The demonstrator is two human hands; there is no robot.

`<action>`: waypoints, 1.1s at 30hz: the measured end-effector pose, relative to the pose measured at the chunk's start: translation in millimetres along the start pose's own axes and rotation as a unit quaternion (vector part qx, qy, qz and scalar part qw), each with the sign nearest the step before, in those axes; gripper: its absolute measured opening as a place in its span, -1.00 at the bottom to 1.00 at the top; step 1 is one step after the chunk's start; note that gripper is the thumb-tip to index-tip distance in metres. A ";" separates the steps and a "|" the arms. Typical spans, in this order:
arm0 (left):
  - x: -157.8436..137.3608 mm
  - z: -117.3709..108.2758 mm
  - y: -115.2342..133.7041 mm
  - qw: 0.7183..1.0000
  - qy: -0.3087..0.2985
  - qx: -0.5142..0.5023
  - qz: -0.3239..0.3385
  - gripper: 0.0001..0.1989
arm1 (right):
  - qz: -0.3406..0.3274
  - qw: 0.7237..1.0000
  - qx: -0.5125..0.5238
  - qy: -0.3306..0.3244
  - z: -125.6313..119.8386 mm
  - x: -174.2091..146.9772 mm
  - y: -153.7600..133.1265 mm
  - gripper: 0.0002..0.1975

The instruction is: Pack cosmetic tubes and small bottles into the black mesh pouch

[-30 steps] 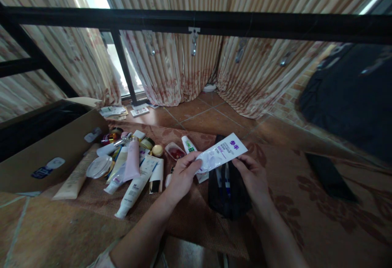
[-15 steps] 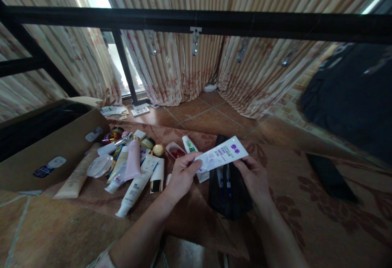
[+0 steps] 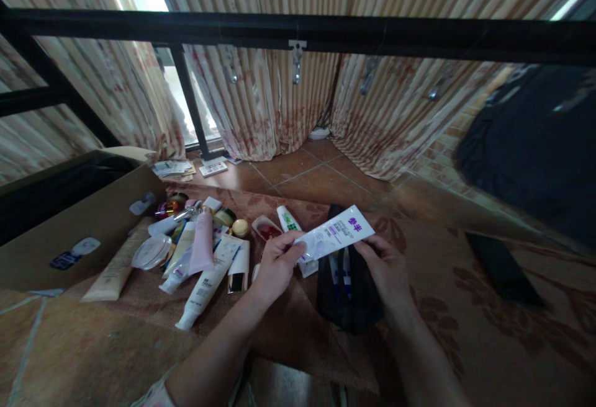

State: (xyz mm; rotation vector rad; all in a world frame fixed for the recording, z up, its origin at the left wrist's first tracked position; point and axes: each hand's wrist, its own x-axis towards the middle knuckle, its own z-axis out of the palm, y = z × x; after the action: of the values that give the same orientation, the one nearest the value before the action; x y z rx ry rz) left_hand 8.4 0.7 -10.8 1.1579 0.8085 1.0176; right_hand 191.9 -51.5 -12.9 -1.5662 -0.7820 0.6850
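A white toothpaste-like tube (image 3: 336,234) with purple print is stretched between both hands, its flat end up to the right. My left hand (image 3: 280,265) pinches the tube's lower left end between thumb and fingers. At the other end, my right hand (image 3: 382,265) is closed on the tube's right corner. Below it lies a black mesh pouch (image 3: 351,314) with blue-and-white items showing inside. Behind my left hand are a white tube with green marks (image 3: 287,218) and a small dish with red contents (image 3: 267,229).
Left of the hands lies a pile of cosmetics, with a pink tube (image 3: 203,242), a white tube (image 3: 209,283) and a beige tube (image 3: 116,264). A cardboard box (image 3: 93,227) stands far left. A dark phone-like slab (image 3: 505,269) lies right. A black bar (image 3: 298,31) crosses above.
The white tube has shifted very slightly to the left and tilted a little in my hands. Otherwise the scene looks the same.
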 end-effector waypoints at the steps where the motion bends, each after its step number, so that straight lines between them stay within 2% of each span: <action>1: 0.5 -0.2 -0.9 1.000 0.004 0.001 -0.002 -0.83 | 0.002 1.000 0.002 0.002 0.1 -0.2 0.1 -0.69; 8: 1.0 -0.3 -5.0 1.000 0.003 0.002 -0.011 -0.82 | 0.031 0.999 0.007 0.010 -0.1 -0.7 1.9 -0.63; 24: -1.0 3.1 -2.4 1.000 0.015 0.018 -0.006 -0.79 | 0.021 1.000 0.017 0.006 -0.4 0.2 1.6 -0.65; 33: -0.9 2.6 0.3 1.000 0.018 -0.004 -0.010 -0.79 | 0.040 0.999 0.025 0.001 -0.1 -0.6 0.5 -0.64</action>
State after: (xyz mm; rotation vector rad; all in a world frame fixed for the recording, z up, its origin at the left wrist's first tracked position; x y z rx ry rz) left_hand 10.4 -0.9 -9.9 1.1243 0.8420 1.0265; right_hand 191.7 -52.1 -13.4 -1.5591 -0.6987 0.7559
